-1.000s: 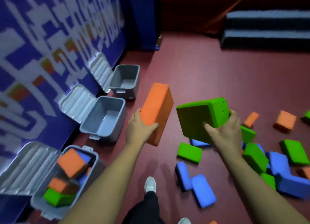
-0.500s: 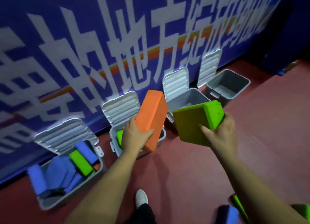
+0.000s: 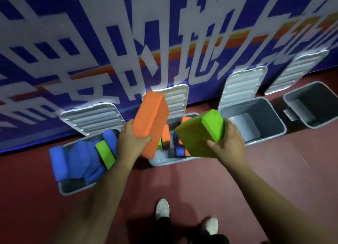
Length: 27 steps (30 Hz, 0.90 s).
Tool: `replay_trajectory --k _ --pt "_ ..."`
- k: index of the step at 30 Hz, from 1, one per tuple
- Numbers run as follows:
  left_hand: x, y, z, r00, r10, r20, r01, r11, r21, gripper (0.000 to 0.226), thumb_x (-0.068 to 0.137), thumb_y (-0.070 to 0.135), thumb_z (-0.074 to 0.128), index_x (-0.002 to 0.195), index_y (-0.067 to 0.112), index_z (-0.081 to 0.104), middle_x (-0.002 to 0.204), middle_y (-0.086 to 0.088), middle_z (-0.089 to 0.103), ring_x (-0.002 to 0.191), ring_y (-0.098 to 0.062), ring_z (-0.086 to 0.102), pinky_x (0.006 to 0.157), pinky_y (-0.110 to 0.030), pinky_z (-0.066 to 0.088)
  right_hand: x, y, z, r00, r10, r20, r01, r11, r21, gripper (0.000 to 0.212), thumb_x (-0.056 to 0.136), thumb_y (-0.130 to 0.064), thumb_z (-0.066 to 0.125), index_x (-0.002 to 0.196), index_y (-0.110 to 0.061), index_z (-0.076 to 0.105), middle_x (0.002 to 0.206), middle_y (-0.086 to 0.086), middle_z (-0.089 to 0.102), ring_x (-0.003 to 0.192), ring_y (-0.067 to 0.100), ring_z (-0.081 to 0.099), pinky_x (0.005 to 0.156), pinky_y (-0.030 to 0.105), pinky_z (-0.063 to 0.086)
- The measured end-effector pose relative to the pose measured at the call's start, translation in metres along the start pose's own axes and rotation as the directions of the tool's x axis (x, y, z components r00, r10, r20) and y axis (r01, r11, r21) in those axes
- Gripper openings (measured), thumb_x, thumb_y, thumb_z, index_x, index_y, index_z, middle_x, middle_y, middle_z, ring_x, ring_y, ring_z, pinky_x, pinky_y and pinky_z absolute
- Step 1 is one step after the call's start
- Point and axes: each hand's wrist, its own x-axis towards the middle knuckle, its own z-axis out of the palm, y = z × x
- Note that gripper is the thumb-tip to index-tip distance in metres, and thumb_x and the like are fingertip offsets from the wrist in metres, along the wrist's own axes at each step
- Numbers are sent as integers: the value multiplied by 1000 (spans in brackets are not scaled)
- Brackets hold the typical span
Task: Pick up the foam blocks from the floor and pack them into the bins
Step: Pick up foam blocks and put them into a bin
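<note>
Orange foam block clutched in your left hand, green foam block in your right hand; either could have bounced off the crowded grey plastic bin.

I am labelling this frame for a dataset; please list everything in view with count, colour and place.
orange block: one, orange, held, centre-left
green block: one, green, held, centre-right
filled bins: two, grey, left of row, with blue, green, orange blocks
empty bins: two, grey, right of row
banner: one, blue with white characters, behind bins
lids: four, whitish, open against banner
floor: one, dark red, underfoot
shoes: two, white, bottom centre
left hand: one, grips orange block
right hand: one, grips green block
</note>
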Motion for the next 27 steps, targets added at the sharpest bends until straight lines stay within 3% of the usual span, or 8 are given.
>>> replay_trajectory --k 3,6,8,12,16,21,24,27 --pt "30 -29 28 998 -68 18 67 997 32 90 50 58 71 129 22 49 120 -6 62 109 -28 60 90 -43 51 31 4 52 991 -6 132 23 991 -130 94 64 -44 82 145 -25 39 123 10 52 112 39 49 89 51 44" --pt "53 -63 73 990 -142 11 141 986 89 84 57 45 82 129 16 51 121 -11 63 109 -32 61 89 -43 50 59 23 116 961 -40 275 82 986 -144 96 63 -39 82 148 -31 37 125 7 49 113 37 45 87 50 43" --pt "66 -86 106 975 -221 29 215 968 132 78 58 47 80 124 17 51 119 -10 63 106 -33 62 85 -43 51 75 44 162 930 -65 363 123 983 -137 96 63 -39 81 148 -30 37 124 6 49 111 36 45 86 48 43" --pt "88 -132 177 940 -342 10 334 924 184 80 59 52 76 125 14 49 119 -12 61 106 -36 60 83 -40 50 107 95 255 828 -179 531 285 951 -124 94 60 -46 78 143 -20 42 122 6 54 109 36 48 86 50 46" --pt "108 -166 238 878 -479 -18 476 868 141 80 61 50 77 124 11 49 120 -15 61 109 -36 60 88 -41 48 131 149 334 708 -328 625 447 894 -38 80 57 -45 62 127 -9 53 110 12 54 98 38 50 81 48 47" --pt "128 -195 288 832 -542 -118 552 829 88 88 48 65 60 117 11 53 113 -15 64 105 -34 62 88 -41 49 132 184 408 589 -409 697 509 858 74 82 61 -31 76 137 -16 51 113 17 45 105 35 44 88 45 46" --pt "137 -205 304 826 -526 -203 549 833 73 88 46 71 54 112 13 54 105 -11 64 99 -31 63 86 -40 50 132 187 439 619 -379 688 475 878 56 90 61 -42 81 140 -20 46 118 12 44 110 32 41 95 43 44" --pt "141 -211 312 835 -488 -253 525 844 106 78 52 65 60 110 14 55 104 -9 63 98 -31 61 86 -44 50 130 189 456 641 -361 677 456 889 42 91 60 -41 85 139 -21 47 121 11 45 110 32 45 94 41 45"
